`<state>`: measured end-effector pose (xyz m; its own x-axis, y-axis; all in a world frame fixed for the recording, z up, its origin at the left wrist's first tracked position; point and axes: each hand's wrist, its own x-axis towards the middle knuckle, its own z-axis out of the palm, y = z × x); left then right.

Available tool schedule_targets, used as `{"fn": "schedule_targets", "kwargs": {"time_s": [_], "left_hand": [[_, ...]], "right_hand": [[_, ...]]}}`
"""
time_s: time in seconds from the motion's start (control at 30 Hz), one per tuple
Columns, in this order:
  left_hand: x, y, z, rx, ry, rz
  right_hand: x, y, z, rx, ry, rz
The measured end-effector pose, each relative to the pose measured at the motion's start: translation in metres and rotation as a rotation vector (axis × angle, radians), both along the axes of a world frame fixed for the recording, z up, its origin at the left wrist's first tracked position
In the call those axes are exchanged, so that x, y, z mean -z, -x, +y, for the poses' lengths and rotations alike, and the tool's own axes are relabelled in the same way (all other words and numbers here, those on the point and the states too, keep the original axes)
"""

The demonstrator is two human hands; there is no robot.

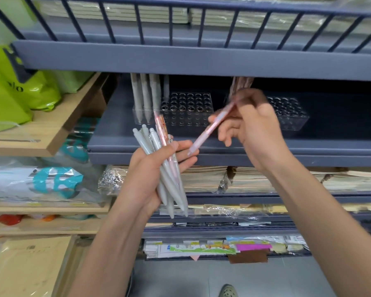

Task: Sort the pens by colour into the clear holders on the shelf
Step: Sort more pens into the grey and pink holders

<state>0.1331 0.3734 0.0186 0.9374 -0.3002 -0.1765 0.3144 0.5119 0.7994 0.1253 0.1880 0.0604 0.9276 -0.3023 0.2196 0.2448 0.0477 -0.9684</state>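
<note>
My left hand (152,168) grips a bundle of pens (169,181), several grey-white ones and a pink one, held upright in front of the dark shelf (201,144). My right hand (251,125) pinches a single pink pen (210,129), slanted with its tip down-left near the left fingers. A clear holder (186,110) full of holes stands on the shelf with three grey-white pens (146,95) in its left end. A second clear holder (291,114) sits to the right, partly hidden by my right hand, with pink pens (241,84) standing in it.
A railed upper shelf (201,58) overhangs the holders closely. Wrapped notebook stacks (244,179) fill the shelves below. Wooden shelving at left carries green bags (13,91) and teal-printed plastic packs (56,181). A shoe (228,291) shows on the grey floor.
</note>
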Motion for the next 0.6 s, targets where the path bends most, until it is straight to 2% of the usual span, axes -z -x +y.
{"fn": "schedule_targets", "kwargs": {"time_s": [0.17,0.3,0.43,0.6], "left_hand": [[-0.002,0.002,-0.021,-0.021,0.002,-0.001],[-0.003,0.003,-0.033,-0.018,-0.008,0.003],[-0.003,0.005,-0.041,0.006,-0.046,-0.011],[-0.002,0.007,-0.048,0.008,-0.108,-0.025]], "right_hand": [[0.006,0.012,-0.051,0.373,-0.197,-0.108],[0.005,0.011,-0.086,0.458,-0.24,-0.201],[0.0,0.002,-0.101,0.435,-0.063,-0.237],[0.0,-0.017,-0.101,0.426,0.262,-0.058]]}}
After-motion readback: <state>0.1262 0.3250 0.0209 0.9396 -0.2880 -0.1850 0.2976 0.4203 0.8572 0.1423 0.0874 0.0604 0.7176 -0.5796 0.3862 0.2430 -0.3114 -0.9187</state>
